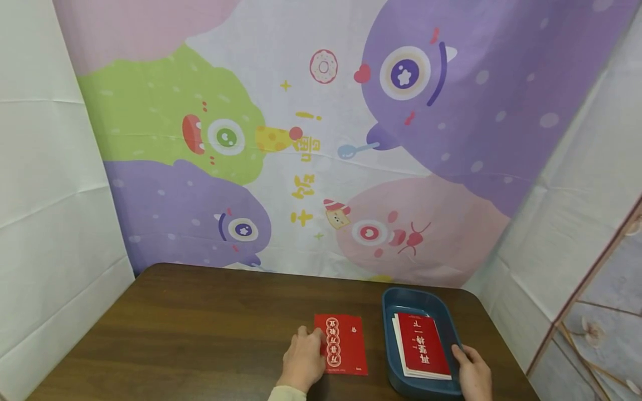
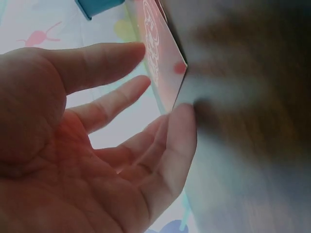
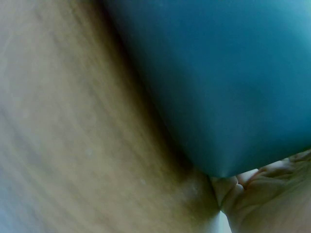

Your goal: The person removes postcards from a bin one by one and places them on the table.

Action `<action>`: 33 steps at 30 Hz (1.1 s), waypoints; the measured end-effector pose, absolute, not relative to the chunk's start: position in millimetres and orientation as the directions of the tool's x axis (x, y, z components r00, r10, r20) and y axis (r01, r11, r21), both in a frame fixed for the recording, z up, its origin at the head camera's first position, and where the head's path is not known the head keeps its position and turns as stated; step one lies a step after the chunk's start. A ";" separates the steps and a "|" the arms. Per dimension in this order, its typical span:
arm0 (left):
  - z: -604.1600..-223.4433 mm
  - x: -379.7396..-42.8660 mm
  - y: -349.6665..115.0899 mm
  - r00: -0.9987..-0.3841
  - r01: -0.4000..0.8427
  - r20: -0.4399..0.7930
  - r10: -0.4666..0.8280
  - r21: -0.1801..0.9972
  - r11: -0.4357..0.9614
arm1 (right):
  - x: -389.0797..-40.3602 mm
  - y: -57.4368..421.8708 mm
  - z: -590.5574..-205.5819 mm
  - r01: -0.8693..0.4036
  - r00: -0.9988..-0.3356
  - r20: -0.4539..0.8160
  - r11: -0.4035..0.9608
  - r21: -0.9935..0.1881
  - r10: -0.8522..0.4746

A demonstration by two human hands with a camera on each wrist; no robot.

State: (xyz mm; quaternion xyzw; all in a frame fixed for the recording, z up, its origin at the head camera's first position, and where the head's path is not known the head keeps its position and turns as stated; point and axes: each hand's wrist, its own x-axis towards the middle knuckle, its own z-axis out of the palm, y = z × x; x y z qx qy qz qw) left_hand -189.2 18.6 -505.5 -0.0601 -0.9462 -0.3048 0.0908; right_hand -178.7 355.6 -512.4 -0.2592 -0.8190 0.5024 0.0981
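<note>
On the table lies a red envelope (image 1: 346,345) with white round emblems and characters. My left hand (image 1: 304,356) is at its left edge, thumb and fingers apart and loosely bent; in the left wrist view the fingertips (image 2: 182,116) are right by the envelope's corner. To the right stands a blue plastic tray (image 1: 393,356) holding a stack of red and white envelopes (image 1: 423,345), the top one red with white characters. My right hand (image 1: 473,373) grips the tray's right rim, thumb over the edge. In the right wrist view the tray wall (image 3: 223,87) hides most of the fingers.
The dark wooden table (image 1: 200,328) ends at a back edge against a hanging cloth (image 1: 281,223) printed with cartoon monsters. White cloth walls (image 1: 50,195) stand at either side. The tray is close to the table's right edge.
</note>
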 end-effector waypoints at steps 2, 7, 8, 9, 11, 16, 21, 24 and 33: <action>-505.3 -188.6 21.7 -0.976 0.170 0.208 0.061 0.555 0.814 | -178.6 355.5 -512.9 0.327 -0.844 -0.095 0.366 -0.872 0.528; -506.7 -187.6 28.9 -0.975 0.196 0.192 0.111 0.516 0.834 | -178.6 354.9 -513.2 0.323 -0.842 -0.090 0.365 -0.873 0.531; -507.2 -187.6 30.3 -0.975 0.201 0.187 0.121 0.509 0.837 | -178.8 354.8 -513.4 0.324 -0.841 -0.092 0.362 -0.874 0.533; -507.4 -187.5 31.6 -0.973 0.212 0.189 0.133 0.498 0.841 | -178.7 354.7 -513.2 0.323 -0.843 -0.095 0.359 -0.876 0.529; -507.5 -187.2 34.2 -0.968 0.232 0.196 0.155 0.479 0.846 | -178.8 354.6 -513.2 0.325 -0.841 -0.094 0.359 -0.875 0.533; -509.2 -186.4 38.4 -0.953 0.288 0.210 0.219 0.399 0.871 | -179.4 355.5 -513.8 0.328 -0.842 -0.098 0.359 -0.874 0.530; -511.2 -187.1 39.4 -0.948 0.303 0.215 0.236 0.375 0.876 | -179.1 356.2 -514.0 0.319 -0.845 -0.085 0.370 -0.872 0.528; -511.4 -187.8 38.8 -0.948 0.303 0.215 0.234 0.385 0.872 | -178.5 356.5 -514.0 0.300 -0.855 -0.066 0.386 -0.872 0.515; -512.2 -189.9 38.2 -0.951 0.301 0.195 0.241 0.396 0.867 | -177.5 355.5 -514.1 0.302 -0.843 -0.057 0.385 -0.872 0.534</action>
